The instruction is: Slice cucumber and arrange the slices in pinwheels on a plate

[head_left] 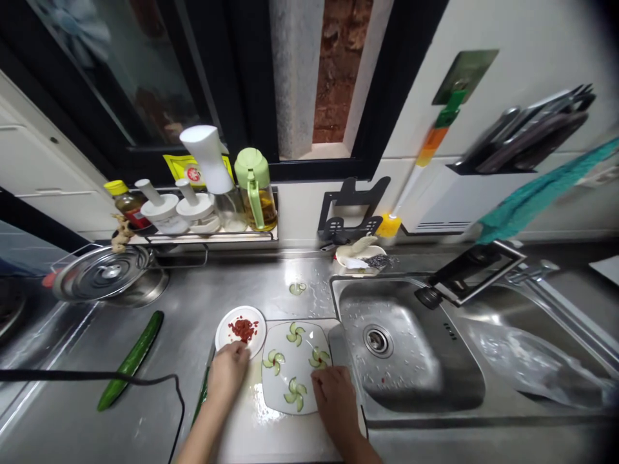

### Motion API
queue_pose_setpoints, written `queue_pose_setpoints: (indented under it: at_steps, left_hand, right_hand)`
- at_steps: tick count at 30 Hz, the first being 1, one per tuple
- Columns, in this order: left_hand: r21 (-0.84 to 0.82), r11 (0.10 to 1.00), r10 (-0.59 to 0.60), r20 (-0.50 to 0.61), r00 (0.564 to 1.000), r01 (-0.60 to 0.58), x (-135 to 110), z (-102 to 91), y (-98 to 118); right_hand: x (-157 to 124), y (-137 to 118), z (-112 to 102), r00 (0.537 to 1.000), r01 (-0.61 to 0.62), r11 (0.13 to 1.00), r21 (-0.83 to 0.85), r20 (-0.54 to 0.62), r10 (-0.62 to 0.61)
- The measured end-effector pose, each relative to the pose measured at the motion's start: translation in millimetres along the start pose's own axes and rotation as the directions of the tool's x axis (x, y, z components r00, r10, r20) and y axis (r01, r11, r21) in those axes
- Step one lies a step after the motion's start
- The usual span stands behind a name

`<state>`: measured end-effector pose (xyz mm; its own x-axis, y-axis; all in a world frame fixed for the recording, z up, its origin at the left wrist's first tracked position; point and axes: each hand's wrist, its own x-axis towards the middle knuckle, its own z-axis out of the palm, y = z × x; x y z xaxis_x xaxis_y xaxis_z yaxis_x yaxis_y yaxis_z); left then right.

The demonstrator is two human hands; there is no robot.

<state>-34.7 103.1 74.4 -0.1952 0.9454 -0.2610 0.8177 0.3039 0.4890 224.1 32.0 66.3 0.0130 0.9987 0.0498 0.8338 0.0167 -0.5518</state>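
My left hand (228,370) is closed, its fingertips pinched at the near rim of a small round white plate (223,330). Red goji berries (244,329) lie in a pile on that plate. Beside it, a square white plate (291,366) rests on a cutting board (251,428). Several flower shapes of cucumber slices are laid out on it; the left flower (273,362) and the right flower (319,357) have red centres. My right hand (336,394) is closed at the square plate's right edge, just below the right flower. Whatever either hand's fingertips hold is hidden.
A whole cucumber (133,361) lies on the steel counter, with a black cable (145,379) crossing in front. Green cucumber (202,394) shows beside my left forearm. To the right is a sink (406,335). A lidded pot (116,274) and bottle rack (213,237) stand behind.
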Motion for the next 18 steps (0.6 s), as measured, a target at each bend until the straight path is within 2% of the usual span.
queue_pose_setpoints:
  at_steps: [2, 5, 12, 18]
  left_hand:
    - [0.037, 0.997, -0.064, -0.034, 0.997, 0.065, 7, -4.5, -12]
    - [0.064, 0.993, -0.095, -0.041, 0.995, 0.097, 15, -4.5, -19]
    - [0.035, 0.98, -0.196, 0.007, 0.981, 0.196, 29, 2.3, -11]
    - [0.034, 0.976, -0.217, 0.033, 0.976, 0.216, 36, 4.2, -14]
  right_hand:
    - [-1, -3, 1, 1.0, 0.009, 1.0, 0.002, 0.01, -0.009]
    - [-1, -6, 3, 0.999, 0.022, 1.0, 0.011, 0.034, -0.022]
    - [-5, -5, 15, 1.0, 0.016, 1.0, -0.009, -0.001, -0.016]
    - [-6, -7, 8, 0.999, -0.007, 1.0, -0.01, 0.054, 0.007]
